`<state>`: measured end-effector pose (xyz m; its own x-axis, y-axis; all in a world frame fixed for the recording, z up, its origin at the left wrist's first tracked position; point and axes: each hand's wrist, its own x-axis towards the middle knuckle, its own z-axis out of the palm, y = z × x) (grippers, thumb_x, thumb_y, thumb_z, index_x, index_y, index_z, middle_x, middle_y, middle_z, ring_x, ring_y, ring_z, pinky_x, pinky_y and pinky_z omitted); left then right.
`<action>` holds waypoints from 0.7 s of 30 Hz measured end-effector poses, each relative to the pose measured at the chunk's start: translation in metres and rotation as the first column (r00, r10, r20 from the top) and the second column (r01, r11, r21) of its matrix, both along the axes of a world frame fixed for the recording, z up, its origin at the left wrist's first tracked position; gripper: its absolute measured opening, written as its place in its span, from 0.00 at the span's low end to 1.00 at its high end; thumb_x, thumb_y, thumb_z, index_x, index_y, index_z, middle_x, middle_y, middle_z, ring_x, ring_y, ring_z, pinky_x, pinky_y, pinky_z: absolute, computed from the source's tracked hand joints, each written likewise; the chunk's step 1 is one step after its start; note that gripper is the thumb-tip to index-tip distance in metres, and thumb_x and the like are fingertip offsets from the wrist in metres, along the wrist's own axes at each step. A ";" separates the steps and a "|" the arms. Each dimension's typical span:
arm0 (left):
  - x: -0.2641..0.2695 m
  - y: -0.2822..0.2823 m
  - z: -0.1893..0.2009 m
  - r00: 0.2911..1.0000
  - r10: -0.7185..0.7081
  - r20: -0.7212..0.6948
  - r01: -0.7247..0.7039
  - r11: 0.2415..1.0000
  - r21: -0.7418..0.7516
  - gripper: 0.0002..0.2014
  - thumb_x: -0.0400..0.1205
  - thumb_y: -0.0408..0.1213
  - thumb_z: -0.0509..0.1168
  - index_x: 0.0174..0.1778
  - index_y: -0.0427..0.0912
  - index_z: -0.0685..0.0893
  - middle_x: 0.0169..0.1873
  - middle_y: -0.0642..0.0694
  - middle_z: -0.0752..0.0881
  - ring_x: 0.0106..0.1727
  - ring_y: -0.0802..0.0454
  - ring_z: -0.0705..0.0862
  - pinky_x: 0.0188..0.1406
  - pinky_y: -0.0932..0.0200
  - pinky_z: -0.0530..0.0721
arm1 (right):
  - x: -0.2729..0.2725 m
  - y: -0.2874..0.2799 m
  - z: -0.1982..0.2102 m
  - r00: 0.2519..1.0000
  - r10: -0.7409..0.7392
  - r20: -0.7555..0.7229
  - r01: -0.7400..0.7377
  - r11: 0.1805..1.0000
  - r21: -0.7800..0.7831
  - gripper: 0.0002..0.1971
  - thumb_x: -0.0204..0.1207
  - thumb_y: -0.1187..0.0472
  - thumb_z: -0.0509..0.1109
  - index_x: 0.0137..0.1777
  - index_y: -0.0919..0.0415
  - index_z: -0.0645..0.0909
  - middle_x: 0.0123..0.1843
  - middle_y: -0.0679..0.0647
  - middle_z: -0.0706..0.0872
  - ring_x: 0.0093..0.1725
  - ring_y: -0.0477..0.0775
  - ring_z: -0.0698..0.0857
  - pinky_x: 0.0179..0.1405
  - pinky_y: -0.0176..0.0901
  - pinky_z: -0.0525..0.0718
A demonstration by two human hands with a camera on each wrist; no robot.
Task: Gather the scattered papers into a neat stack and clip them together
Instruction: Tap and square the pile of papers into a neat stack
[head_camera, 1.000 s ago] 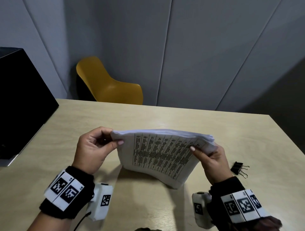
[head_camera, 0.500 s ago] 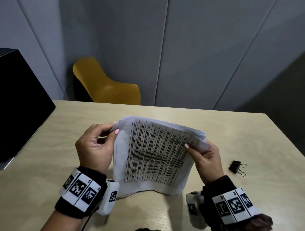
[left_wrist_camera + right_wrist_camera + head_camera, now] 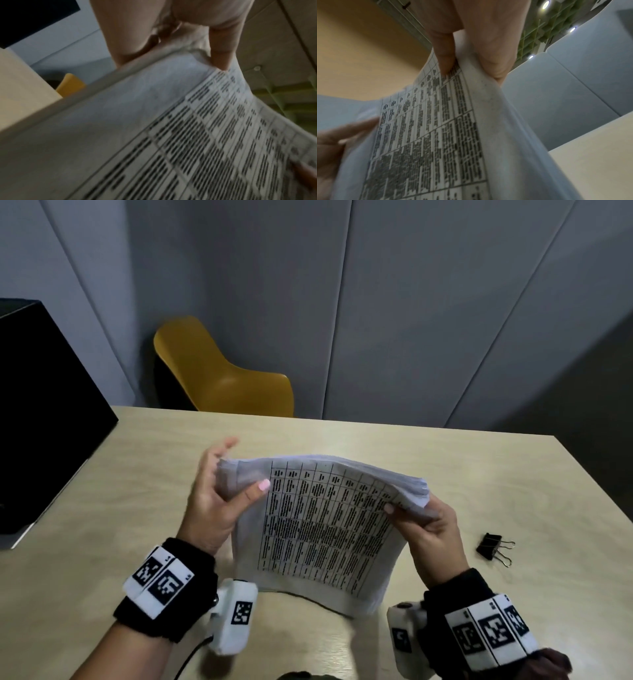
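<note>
A thick stack of white papers [image 3: 325, 529] with a printed table on its front sheet stands tilted on its lower edge on the wooden table [image 3: 445, 467]. My left hand [image 3: 236, 474] holds the stack's top left corner, thumb on the front and fingers stretched up behind. My right hand [image 3: 407, 513] pinches the top right corner between thumb and fingers. The wrist views show the papers [image 3: 154, 121] [image 3: 436, 135] up close, nipped by the left hand [image 3: 171, 54] and the right hand [image 3: 469, 63]. A black binder clip [image 3: 493, 547] lies on the table to the right of my right hand.
A yellow chair [image 3: 222, 374] stands beyond the table's far edge against a grey panelled wall. A large black box-like object [image 3: 44, 412] sits on the table's left side. Bare tabletop lies behind the papers and around the clip.
The stack has been tipped from a flatter hold to standing more upright on the table. My left hand's fingers have straightened up behind the corner. The clip has not moved.
</note>
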<state>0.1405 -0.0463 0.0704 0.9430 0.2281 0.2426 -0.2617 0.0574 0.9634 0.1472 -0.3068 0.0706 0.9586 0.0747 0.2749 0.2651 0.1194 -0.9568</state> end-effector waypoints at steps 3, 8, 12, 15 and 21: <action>0.002 -0.010 -0.007 0.993 -0.084 -0.080 0.096 0.981 0.166 0.17 0.66 0.52 0.71 0.50 0.57 0.89 0.46 0.55 0.91 0.52 0.54 0.89 0.60 0.50 0.85 | 0.005 -0.002 -0.001 0.995 0.007 -0.095 -0.006 1.000 0.012 0.14 0.68 0.77 0.70 0.48 0.59 0.85 0.39 0.50 0.92 0.42 0.48 0.90 0.42 0.39 0.89; 0.002 -0.022 0.010 0.995 -0.056 0.088 0.030 0.961 0.275 0.10 0.75 0.38 0.66 0.49 0.56 0.87 0.44 0.63 0.90 0.49 0.63 0.88 0.52 0.64 0.85 | 0.012 -0.007 0.011 0.999 -0.023 -0.036 0.024 0.999 0.040 0.13 0.70 0.79 0.68 0.48 0.61 0.83 0.39 0.47 0.92 0.42 0.44 0.89 0.42 0.34 0.86; 0.000 -0.020 0.014 0.989 -0.007 0.151 -0.015 0.990 0.142 0.14 0.73 0.32 0.64 0.54 0.47 0.79 0.45 0.55 0.86 0.43 0.69 0.84 0.43 0.75 0.81 | 0.013 -0.013 0.003 0.999 0.048 0.005 -0.048 0.997 0.063 0.17 0.69 0.69 0.70 0.57 0.54 0.80 0.49 0.45 0.88 0.50 0.43 0.86 0.49 0.32 0.83; -0.002 -0.015 0.009 0.994 -0.008 0.112 0.003 0.999 0.040 0.13 0.73 0.37 0.65 0.53 0.47 0.81 0.44 0.57 0.89 0.44 0.61 0.86 0.44 0.68 0.84 | 0.013 -0.012 0.001 0.999 0.045 0.014 -0.046 0.997 0.054 0.11 0.68 0.54 0.75 0.50 0.52 0.85 0.45 0.45 0.89 0.47 0.44 0.85 0.48 0.33 0.83; -0.006 -0.008 0.017 0.966 0.109 0.236 -0.173 0.946 0.273 0.22 0.76 0.24 0.66 0.59 0.54 0.78 0.42 0.64 0.88 0.42 0.67 0.85 0.45 0.75 0.82 | 0.013 -0.011 0.010 0.992 -0.041 0.121 0.039 0.999 0.015 0.26 0.73 0.79 0.66 0.61 0.47 0.77 0.45 0.45 0.89 0.45 0.43 0.85 0.50 0.32 0.84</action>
<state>0.1344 -0.0544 0.0874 0.8242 0.2446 0.5107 -0.4489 -0.2675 0.8526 0.1604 -0.3178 0.0806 0.9201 0.0327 0.3903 0.3842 0.1178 -0.9157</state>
